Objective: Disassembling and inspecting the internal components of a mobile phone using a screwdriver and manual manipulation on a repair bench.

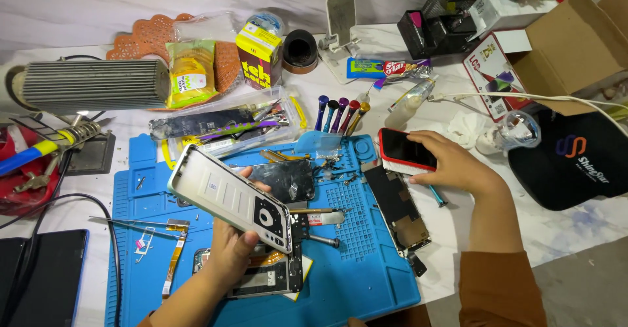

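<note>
Item 1: our left hand (232, 248) is gripping a silver phone shell (229, 197), tilted, above the blue mat (366, 261). Item 2: our right hand (458, 166) is clasping a red-cased phone (405, 150) at the mat's right edge, on the bench (562, 229). Nearby: screen assy (397, 206) lying beside it, screwdrivers (340, 114) standing behind, tweezers (131, 222) lying on mat, left.

The left hand (232, 245) rises from the 6 o'clock edge on a bare forearm that slants up toward 1 o'clock. Its fingers (252, 173) curl upward in a closed grip, thumb on the near side. The right hand (451, 163) sits out at 3 o'clock, well apart from the left, palm down, fingers clasped and pointing toward 9 o'clock. Its forearm runs back to 5 o'clock into a rust-brown sleeve (500, 288).
</note>
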